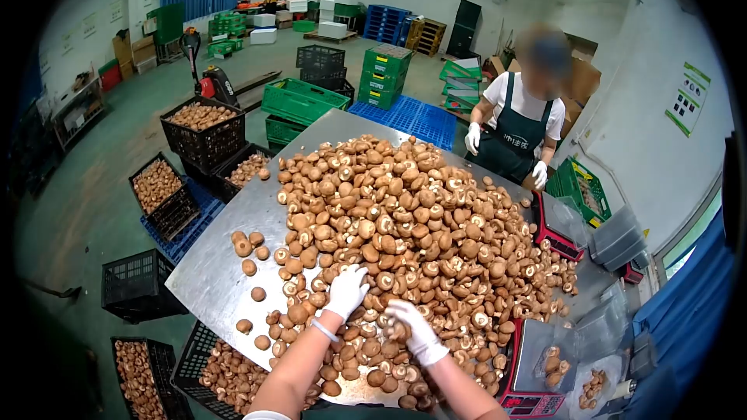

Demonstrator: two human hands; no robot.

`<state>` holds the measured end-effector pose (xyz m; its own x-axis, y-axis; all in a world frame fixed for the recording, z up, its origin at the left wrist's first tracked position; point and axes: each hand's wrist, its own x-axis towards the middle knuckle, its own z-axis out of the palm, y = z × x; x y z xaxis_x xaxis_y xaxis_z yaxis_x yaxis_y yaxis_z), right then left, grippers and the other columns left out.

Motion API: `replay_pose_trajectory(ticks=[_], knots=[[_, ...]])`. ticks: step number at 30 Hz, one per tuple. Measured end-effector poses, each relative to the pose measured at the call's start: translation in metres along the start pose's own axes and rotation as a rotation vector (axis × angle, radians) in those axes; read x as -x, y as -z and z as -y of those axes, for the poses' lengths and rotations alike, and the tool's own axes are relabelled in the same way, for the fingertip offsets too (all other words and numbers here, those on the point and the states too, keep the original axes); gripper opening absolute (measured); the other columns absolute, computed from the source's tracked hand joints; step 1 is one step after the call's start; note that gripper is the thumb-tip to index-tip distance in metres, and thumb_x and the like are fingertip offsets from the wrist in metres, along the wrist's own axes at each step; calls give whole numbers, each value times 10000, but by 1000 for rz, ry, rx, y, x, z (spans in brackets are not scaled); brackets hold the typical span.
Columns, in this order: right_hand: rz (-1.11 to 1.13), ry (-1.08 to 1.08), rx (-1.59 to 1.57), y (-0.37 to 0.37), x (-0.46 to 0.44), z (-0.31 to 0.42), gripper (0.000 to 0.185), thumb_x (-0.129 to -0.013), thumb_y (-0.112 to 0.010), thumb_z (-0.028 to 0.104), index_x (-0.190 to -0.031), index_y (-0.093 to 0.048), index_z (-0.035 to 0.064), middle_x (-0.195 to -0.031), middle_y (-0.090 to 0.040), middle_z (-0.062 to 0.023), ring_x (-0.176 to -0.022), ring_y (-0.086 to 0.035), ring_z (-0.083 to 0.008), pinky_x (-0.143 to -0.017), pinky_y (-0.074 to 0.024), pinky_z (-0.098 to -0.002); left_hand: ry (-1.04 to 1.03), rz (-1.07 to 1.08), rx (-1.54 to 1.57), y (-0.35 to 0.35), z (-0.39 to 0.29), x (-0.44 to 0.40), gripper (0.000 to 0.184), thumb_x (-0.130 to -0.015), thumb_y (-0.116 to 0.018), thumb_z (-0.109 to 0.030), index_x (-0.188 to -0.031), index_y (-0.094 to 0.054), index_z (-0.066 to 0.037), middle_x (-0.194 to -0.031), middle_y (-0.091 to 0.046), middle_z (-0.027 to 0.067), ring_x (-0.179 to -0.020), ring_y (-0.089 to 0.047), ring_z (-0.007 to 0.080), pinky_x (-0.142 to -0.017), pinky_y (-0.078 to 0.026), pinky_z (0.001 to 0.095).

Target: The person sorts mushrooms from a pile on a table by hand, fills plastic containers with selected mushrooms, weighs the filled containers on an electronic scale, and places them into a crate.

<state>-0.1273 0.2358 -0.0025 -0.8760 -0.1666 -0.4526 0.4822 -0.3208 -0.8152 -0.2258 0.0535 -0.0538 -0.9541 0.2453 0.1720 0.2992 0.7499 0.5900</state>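
Observation:
A large heap of brown shiitake mushrooms (420, 218) covers much of the steel table (214, 288). My left hand (347, 292), in a white glove, rests at the near edge of the heap with fingers stretched over the mushrooms; nothing shows in its grasp. To its right, my right hand (417, 332), also gloved, has its fingers curled round a mushroom (398, 331). Loose mushrooms lie around both wrists. A red scale (537, 358) near my right forearm carries a clear tray with a few mushrooms (554, 365).
Across the table stands a co-worker (517, 120) in a dark apron and white gloves, beside a second red scale (559, 222). Clear plastic trays (618, 241) are stacked at the right. Black crates of mushrooms (162, 194) stand left, with green crates (303, 101) behind.

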Motion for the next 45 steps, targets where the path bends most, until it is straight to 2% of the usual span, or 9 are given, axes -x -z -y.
replay_pose_trajectory(ticks=[6,8,12,14,21,25,29,40,45], knots=[[-324,593,733,10,-104,51,546,-836,-672,197,-1327,-471,68,-1255,-522,-159,-1051,-568,-219,-915,-473,-339,269,177,1071,109,0,63,433,-825,-687,-264,-1200,-579,-77,-1174,-586,123,-1101,-546,197,-978,-442,345],[-405,910,1136,15,-138,53,581,-803,-685,207,-1325,-472,66,-1327,-464,-169,-1126,-539,-278,-966,-439,-364,84,381,769,148,25,104,541,-846,-661,-382,-1272,-558,-65,-1284,-567,120,-1193,-522,226,-1033,-405,355],[-410,575,1526,-1,-156,58,572,-803,-659,294,-1321,-485,124,-1202,-567,-141,-1147,-521,-329,-937,-453,-394,313,451,892,183,41,181,382,-897,-606,-140,-1259,-573,-23,-1104,-664,59,-998,-605,127,-873,-477,256],[-348,760,1165,3,-153,58,510,-858,-612,224,-1325,-483,66,-1165,-610,-121,-1032,-598,-302,-869,-486,-390,404,369,814,178,50,202,373,-892,-614,-137,-1244,-582,-16,-1097,-666,66,-995,-610,132,-872,-476,263],[213,150,-346,-16,-88,42,418,-909,-588,185,-1274,-487,10,-1124,-612,-126,-933,-646,-252,-694,-568,-296,479,113,1005,144,35,172,330,-918,-547,-58,-1231,-548,50,-1141,-636,120,-1058,-596,158,-922,-464,259],[364,-58,-312,-48,-55,32,399,-926,-554,269,-1229,-510,14,-1017,-637,-90,-767,-639,-139,-603,-554,-235,364,102,940,157,23,141,313,-920,-541,-61,-1218,-573,27,-1105,-662,106,-1031,-608,154,-901,-471,259],[727,149,636,-101,-7,-27,652,-916,-584,239,-1477,-271,131,-1315,-534,-87,-978,-603,-130,-867,-504,-277,380,-72,838,168,56,109,294,-922,-553,-99,-1186,-600,22,-1070,-668,96,-972,-612,140,-833,-510,268],[662,-159,322,-71,-14,-45,419,-1008,-427,247,-1361,-449,22,-1151,-627,-84,-907,-598,-119,-792,-470,-242,129,-599,296,68,159,-36,344,-783,-670,-156,-1105,-621,-44,-1086,-628,140,-1027,-584,323,-910,-459,377],[656,-208,215,-36,-34,-81,424,-1012,-419,267,-1360,-447,25,-1156,-627,-103,-941,-589,-120,-876,-464,-267,435,-461,-141,73,136,-99,472,-775,-688,-375,-1138,-594,-88,-1017,-628,151,-969,-580,327,-835,-444,447]])
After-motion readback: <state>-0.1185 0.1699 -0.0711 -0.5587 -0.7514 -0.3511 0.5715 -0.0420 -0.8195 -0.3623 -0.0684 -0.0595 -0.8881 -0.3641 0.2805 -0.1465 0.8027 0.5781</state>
